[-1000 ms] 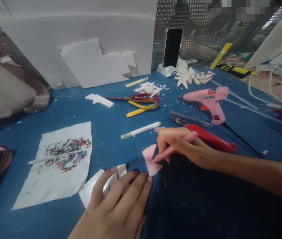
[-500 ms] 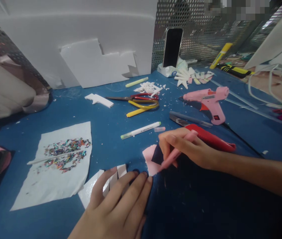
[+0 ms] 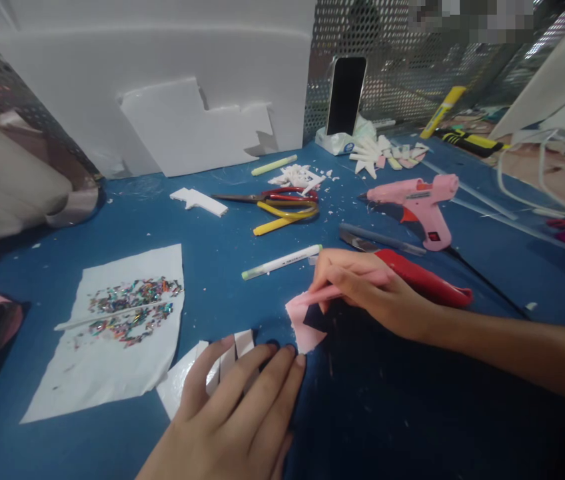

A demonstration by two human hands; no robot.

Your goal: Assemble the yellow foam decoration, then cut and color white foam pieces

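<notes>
Pinched in my right hand [image 3: 367, 287] is a pink marker [image 3: 340, 290], its tip on the upper part of a pink piece [image 3: 305, 330] with a notched right edge. My left hand [image 3: 242, 400] lies flat with fingers stretched, over white cut pieces [image 3: 187, 373] that are partly hidden beneath it. Its fingertips reach the lower left edge of the pink piece. Beyond my right hand lies a white pen [image 3: 282, 262] with green ends; the marker's small cap [image 3: 311, 261] is mostly hidden by the hand.
Left, a white sheet [image 3: 107, 373] bears colourful glitter flakes. Scissors [image 3: 290, 197], a yellow marker [image 3: 277, 225] and white scraps [image 3: 295, 177] lie farther back. On the right are a pink glue gun [image 3: 422, 197] and a red-handled tool [image 3: 422, 280]. A phone [image 3: 346, 97] stands behind.
The marker tip went from the middle of the pink piece to its lower right, then up to its upper edge, my right hand tilting with it. My left hand stays put.
</notes>
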